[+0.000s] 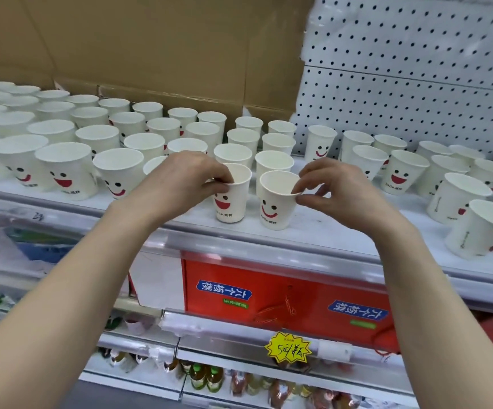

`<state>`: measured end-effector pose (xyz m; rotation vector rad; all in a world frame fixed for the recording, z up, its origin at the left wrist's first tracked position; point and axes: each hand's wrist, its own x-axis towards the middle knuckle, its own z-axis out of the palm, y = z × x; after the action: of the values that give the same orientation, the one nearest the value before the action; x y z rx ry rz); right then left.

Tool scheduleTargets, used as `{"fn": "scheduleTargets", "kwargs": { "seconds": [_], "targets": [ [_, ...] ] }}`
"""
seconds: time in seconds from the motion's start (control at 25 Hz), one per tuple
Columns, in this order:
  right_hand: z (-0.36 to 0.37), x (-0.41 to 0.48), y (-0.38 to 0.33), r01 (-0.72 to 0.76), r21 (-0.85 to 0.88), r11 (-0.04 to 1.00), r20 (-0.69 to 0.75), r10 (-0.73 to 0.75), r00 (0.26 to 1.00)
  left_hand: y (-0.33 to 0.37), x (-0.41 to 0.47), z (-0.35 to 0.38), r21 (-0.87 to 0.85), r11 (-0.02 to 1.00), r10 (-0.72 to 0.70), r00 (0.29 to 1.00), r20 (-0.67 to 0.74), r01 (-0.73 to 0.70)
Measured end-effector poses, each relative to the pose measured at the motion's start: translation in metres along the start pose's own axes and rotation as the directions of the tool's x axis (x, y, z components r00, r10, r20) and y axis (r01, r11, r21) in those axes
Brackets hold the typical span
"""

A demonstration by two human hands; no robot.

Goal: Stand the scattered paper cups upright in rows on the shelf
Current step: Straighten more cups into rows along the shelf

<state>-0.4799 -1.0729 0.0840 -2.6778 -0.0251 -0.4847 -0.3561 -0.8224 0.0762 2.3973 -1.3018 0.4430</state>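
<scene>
White paper cups with red smiley faces cover the white shelf (313, 231). My left hand (180, 181) pinches the rim of an upright cup (233, 199) near the shelf's front edge. My right hand (333, 190) pinches the rim of a second upright cup (274, 205) just to its right. Behind them and to the left, several cups (97, 137) stand in tidy rows. Looser upright cups (398, 172) fill the right side, some turned at odd angles (481, 228).
Brown cardboard (150, 54) and a white pegboard (416, 84) back the shelf. Below hang red boxes (268, 293), a yellow price tag (288, 348) and a lower shelf of bottles (206, 379). Bare shelf surface shows around the two held cups.
</scene>
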Motion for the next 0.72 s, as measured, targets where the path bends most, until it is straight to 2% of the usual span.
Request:
{"fn": "scheduleTargets", "kwargs": {
  "seconds": [0.4, 0.6, 0.72],
  "targets": [
    [0.001, -0.003, -0.018, 0.045, -0.041, 0.998, 0.071, -0.042, 0.997, 0.0, 0.001, 0.001, 0.002, 0.998, 0.067, 0.998, -0.011, -0.067],
    [0.003, -0.001, -0.022, 0.044, -0.041, 0.998, 0.069, -0.041, 0.997, -0.001, 0.0, 0.0, -0.022, 0.999, 0.029, 1.0, -0.012, -0.029],
    [-0.001, 0.001, -0.019, 0.076, -0.058, 0.995, 0.105, -0.07, 0.992, -0.003, 0.001, -0.003, 0.032, 0.999, -0.001, 1.0, 0.013, 0.001]
  ]
}}
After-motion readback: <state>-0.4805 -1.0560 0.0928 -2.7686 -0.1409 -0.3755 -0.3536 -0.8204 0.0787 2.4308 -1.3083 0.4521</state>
